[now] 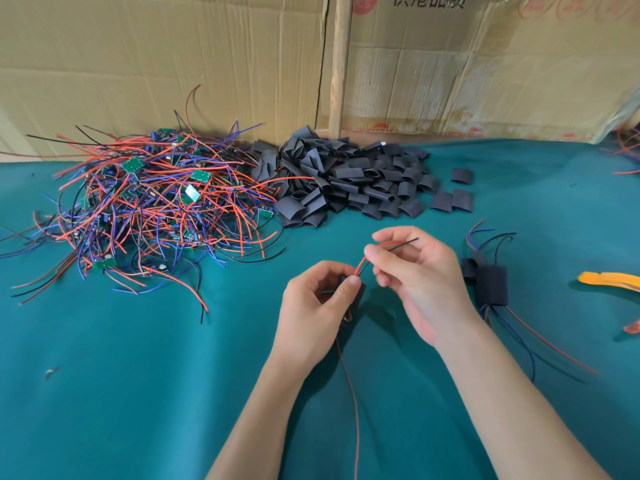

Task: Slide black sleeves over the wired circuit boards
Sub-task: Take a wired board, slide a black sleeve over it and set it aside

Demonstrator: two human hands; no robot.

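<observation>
My left hand [317, 306] grips a black sleeve [358, 294] with a circuit board inside it, mostly hidden by the fingers. A red and a black wire [384, 247] rise out of the sleeve, and my right hand [415, 271] pinches them just above it. Another thin red wire [349, 393] trails down from the sleeve toward me. A tangled heap of wired green circuit boards [149, 202] lies at the far left. Beside it sits a pile of loose black sleeves [346, 178].
Sleeved boards with trailing wires [490, 284] lie to the right of my right hand. An orange tool [609, 280] lies at the right edge. A green cloth [138, 375] covers the table, and cardboard walls [207, 64] stand behind the piles.
</observation>
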